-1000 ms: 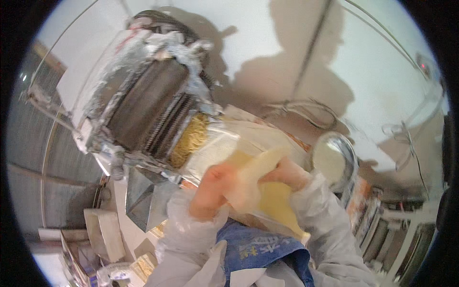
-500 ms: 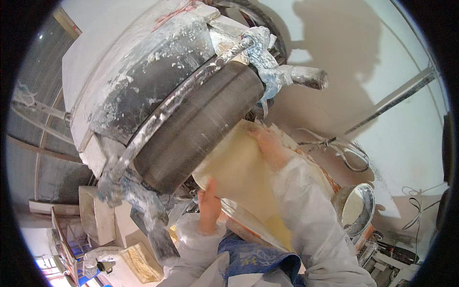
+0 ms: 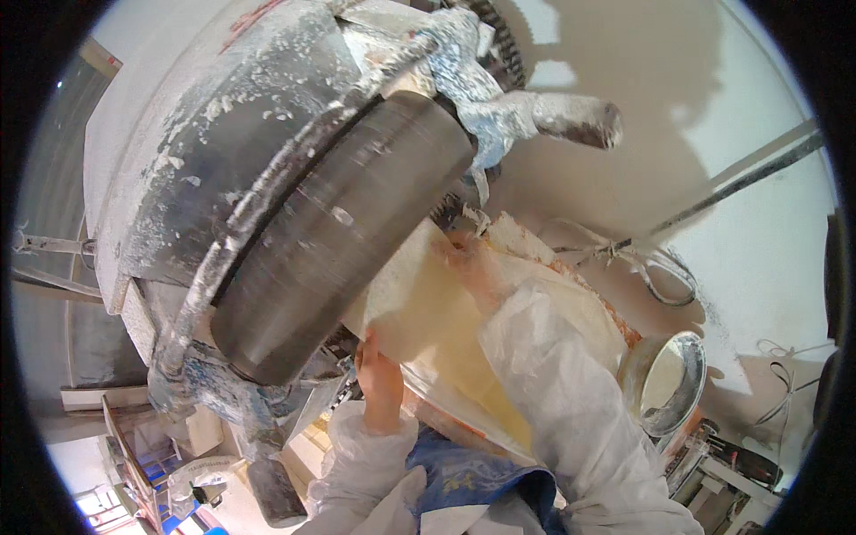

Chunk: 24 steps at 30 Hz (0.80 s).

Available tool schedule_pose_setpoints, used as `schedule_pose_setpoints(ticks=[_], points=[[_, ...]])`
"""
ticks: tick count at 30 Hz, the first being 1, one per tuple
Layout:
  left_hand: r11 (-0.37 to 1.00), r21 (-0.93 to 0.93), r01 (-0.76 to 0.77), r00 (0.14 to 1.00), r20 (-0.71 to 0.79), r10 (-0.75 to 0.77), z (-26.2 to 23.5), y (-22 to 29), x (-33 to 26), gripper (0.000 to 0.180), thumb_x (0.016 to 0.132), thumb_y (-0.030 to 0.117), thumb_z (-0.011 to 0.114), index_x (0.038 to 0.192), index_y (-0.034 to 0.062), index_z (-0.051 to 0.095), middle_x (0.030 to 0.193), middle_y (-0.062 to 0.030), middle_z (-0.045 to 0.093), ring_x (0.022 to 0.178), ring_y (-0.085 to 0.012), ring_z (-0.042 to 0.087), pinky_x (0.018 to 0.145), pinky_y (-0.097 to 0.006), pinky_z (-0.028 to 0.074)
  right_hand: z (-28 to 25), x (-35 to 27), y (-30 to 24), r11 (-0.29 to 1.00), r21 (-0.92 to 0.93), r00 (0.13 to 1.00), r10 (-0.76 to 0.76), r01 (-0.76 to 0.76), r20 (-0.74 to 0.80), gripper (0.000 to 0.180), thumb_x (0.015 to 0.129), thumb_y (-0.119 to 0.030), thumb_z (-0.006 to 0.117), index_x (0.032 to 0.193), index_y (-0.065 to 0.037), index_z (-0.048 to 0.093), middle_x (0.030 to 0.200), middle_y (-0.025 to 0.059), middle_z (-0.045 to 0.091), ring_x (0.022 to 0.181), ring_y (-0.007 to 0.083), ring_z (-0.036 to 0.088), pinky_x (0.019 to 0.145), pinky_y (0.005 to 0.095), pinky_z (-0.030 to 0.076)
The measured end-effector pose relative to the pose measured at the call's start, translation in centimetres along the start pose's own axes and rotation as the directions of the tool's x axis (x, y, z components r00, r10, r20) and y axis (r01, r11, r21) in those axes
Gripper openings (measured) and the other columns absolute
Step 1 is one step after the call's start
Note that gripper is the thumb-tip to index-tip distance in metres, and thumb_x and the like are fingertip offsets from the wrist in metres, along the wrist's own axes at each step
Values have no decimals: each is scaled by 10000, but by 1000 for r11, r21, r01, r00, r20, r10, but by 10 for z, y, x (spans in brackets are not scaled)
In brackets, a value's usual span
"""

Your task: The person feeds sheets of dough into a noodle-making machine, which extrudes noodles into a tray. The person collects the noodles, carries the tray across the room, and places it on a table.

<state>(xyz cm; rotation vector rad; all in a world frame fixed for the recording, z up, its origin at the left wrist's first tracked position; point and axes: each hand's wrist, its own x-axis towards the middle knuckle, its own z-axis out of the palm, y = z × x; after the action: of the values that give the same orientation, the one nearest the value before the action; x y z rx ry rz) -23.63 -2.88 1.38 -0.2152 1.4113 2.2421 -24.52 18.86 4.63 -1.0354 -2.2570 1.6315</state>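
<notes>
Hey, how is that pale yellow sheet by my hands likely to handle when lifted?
The pale yellow sheet is probably floppy, since it looks thin and runs down toward the blue apron. It might tear if yanked, with the left hand and right hand near its edges.

head fisheye | facing down | close above left hand [image 3: 381, 383], right hand [image 3: 477, 270]

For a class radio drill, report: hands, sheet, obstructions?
Left hand, right hand: both touching pale yellow sheet. Its upper edge at dark roller; contact unclear. No obstruction seen.
</notes>
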Motion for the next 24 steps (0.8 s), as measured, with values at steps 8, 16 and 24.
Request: schedule_pose_setpoints(ticks=[8, 16, 24], points=[[9, 1000, -5, 999, 6, -44, -29, -56, 44, 229, 837, 98, 406, 976, -46, 516, 989, -170, 530, 902, -298, 492, 822, -334, 380, -68, -162, 109, 963, -242, 954, 41, -117, -298, 251, 768, -147, 555, 988, -30, 526, 924, 110, 555, 853, 234, 539, 748, 322, 424], [-643, 670, -372, 928, 291, -234, 51, -113, 209, 234, 831, 100, 406, 975, -43, 522, 989, -188, 526, 933, -312, 479, 837, -343, 370, -85, -271, 210, 753, -658, 928, -259, 19, -269, 270, 605, -99, 593, 873, -114, 560, 1041, 68, 494, 962, 263, 484, 771, 395, 397], [-653, 688, -317, 946, 282, -162, 46, -154, 307, 234, 828, 103, 410, 974, -38, 525, 988, -192, 526, 941, -315, 476, 839, -350, 369, -85, -267, 219, 715, -699, 946, -241, 22, -217, 270, 577, -144, 610, 842, -148, 559, 1019, 31, 527, 905, 229, 524, 733, 371, 420]])
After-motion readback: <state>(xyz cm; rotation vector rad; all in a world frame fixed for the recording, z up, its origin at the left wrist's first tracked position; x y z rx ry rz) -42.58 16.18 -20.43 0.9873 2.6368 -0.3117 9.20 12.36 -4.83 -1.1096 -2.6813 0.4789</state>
